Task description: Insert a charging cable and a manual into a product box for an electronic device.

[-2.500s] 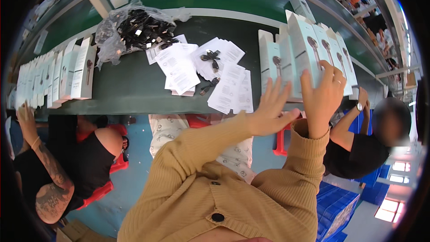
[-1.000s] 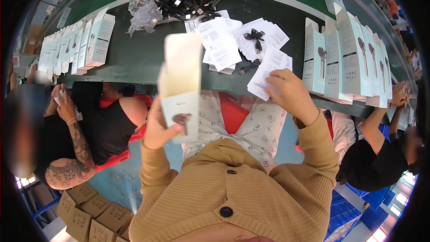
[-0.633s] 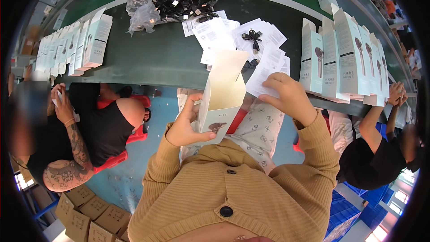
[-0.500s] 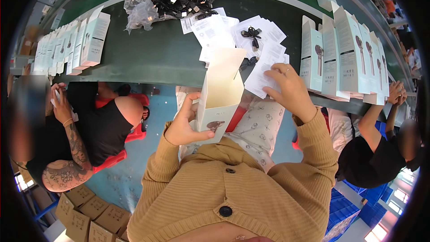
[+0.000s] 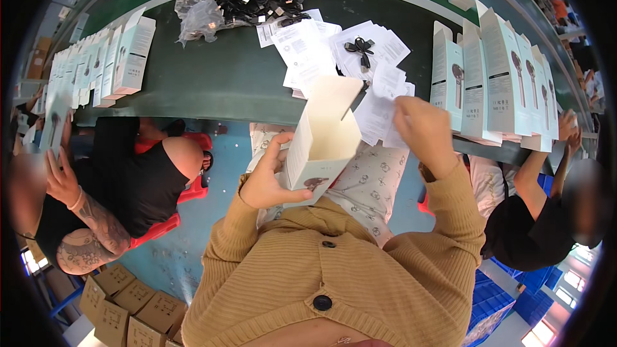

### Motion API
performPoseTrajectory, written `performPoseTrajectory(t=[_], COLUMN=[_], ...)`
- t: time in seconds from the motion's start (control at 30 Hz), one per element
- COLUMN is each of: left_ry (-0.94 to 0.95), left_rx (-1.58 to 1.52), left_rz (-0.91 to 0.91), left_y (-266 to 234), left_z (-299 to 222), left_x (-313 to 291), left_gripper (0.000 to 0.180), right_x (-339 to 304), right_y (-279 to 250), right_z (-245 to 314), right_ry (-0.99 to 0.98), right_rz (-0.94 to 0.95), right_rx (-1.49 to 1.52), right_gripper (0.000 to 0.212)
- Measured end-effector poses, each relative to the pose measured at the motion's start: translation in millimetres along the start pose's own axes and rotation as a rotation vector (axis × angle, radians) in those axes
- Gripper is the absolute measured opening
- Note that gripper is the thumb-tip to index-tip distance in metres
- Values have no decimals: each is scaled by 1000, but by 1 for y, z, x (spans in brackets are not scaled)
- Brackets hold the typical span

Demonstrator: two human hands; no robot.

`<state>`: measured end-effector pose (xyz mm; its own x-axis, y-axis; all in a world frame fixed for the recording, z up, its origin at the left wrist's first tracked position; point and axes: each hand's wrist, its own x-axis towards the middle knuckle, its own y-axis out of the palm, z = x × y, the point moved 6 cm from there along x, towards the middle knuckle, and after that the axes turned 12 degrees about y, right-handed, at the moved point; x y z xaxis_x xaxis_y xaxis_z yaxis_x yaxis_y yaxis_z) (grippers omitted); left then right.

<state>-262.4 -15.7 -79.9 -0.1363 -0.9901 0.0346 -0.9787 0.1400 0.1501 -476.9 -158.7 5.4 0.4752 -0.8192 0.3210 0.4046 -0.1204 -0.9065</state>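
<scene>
Left hand (image 5: 265,177), around the middle of the frame, is wrapped around an open white carton (image 5: 313,186), thumb on the front and fingers round the left side. Right hand (image 5: 425,132), right of centre, has its fingers part-curled at the edge of the printed leaflets (image 5: 380,112). It's pretty blurred though, so honestly can't tell if it's pinching a sheet or just touching one.

The carton is tilted, mouth up, flap (image 5: 340,90) raised, in front of the bench edge at centre frame. What I'd worry about: those leaflets overlap and look thin, so one careless pinch could pull up two at once. There's also a tied black cable (image 5: 360,48) lying on the fanned sheets just above, and if those sheets got dragged, it could slide along with them.

Second thing, the carton looks like thin card. Squeeze too hard with that left hand and the mouth could bow or a wall crease; go too loose and it's over the lap, with no bench under it, so it'd probably end up on the floor.

Last one: the standing cartons (image 5: 488,83) at the right of the frame are near the right forearm. A wide elbow swing might knock a few over.
</scene>
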Motion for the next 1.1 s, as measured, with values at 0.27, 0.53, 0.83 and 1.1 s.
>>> performPoseTrajectory(t=[0.27, 0.53, 0.83, 1.1], left_ry=[-12, -18, -37, -76], left_rx=[8, -74, -47, -83], left_rz=[45, 130, 176, 180], left_y=[8, 22, 26, 23], left_z=[6, 2, 0, 2], left_x=[8, 8, 7, 6], left_gripper=[89, 92, 91, 88], right_x=[-8, 13, 24, 38], right_y=[-121, -81, -50, -54], right_z=[4, -1, 9, 17], right_ry=[353, 456, 534, 247], right_rz=[-225, 206, 470, 495], right_rx=[732, 1119, 933, 783], right_gripper=[18, 19, 20, 18])
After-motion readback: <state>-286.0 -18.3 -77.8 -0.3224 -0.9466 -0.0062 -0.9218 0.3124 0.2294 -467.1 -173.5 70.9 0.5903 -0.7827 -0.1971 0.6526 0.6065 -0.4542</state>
